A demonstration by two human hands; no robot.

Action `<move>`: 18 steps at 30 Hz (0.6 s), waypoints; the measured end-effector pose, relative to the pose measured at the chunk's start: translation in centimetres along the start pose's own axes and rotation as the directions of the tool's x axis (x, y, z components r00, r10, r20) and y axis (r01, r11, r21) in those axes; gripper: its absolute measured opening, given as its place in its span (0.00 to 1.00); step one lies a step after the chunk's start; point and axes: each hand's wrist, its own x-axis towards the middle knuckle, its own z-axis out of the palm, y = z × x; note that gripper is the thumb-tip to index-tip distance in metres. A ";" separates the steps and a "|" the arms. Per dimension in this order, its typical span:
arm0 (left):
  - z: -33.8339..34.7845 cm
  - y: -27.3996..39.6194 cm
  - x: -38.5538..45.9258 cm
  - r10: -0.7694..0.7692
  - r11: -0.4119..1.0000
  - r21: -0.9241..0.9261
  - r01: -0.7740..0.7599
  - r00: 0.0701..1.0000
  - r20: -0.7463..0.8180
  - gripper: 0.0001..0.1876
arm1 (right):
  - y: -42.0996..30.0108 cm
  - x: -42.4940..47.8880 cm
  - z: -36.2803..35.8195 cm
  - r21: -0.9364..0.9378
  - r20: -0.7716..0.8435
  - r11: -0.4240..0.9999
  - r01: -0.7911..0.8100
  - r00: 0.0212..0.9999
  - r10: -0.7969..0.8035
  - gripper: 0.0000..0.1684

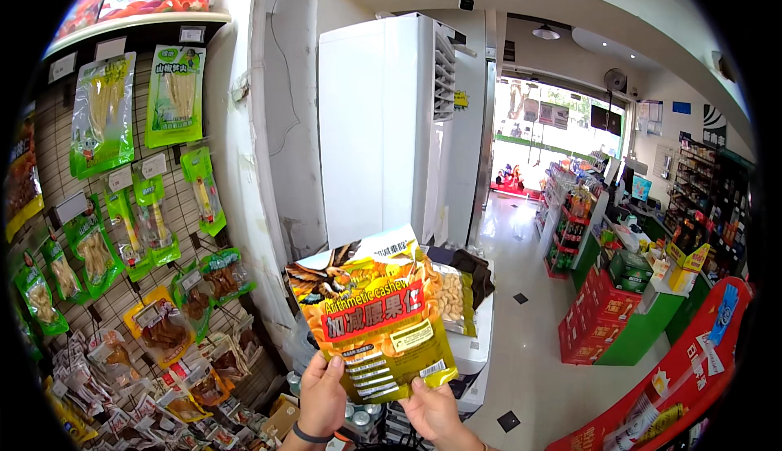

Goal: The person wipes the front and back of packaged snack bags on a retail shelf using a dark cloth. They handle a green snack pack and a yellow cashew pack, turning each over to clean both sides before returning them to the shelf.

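Note:
Both hands hold up a yellow and olive plastic bag of cashews (372, 323), its printed front with an eagle picture facing me and tilted a little. My left hand (324, 390), with a dark band at the wrist, grips the lower left edge, thumb on the front. The bottom edge is pinched by my right hand (431, 411), its thumb also on the front. The fingers behind the bag are hidden. Just beyond lies another bag with a clear window showing cashews (451, 295), on a white surface beside a dark cloth (473, 271).
Hanging snack packs (177, 97) fill the wire wall rack at left. A tall white air conditioner (369, 127) stands ahead. Drink cans (360, 417) are below the hands. To the right are red cartons (595, 316), a green and white counter (654, 323) and a curved red display (678, 378).

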 end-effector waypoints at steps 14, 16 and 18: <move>-1.3 -0.9 0.7 -0.013 1.000 0.006 0.013 0.999 0.048 0.18 | 1.4 0.5 -1.8 0.065 -0.027 0.998 -0.008 1.000 0.010 0.26; -0.6 -0.7 0.5 -0.023 1.000 0.002 0.023 0.999 0.048 0.17 | 1.5 0.4 -2.7 0.055 -0.026 0.998 -0.025 0.999 0.026 0.26; -0.6 -1.0 0.5 -0.006 1.000 -0.010 0.006 1.000 0.017 0.15 | 1.3 0.2 -2.8 0.026 -0.027 0.999 -0.027 0.999 0.028 0.27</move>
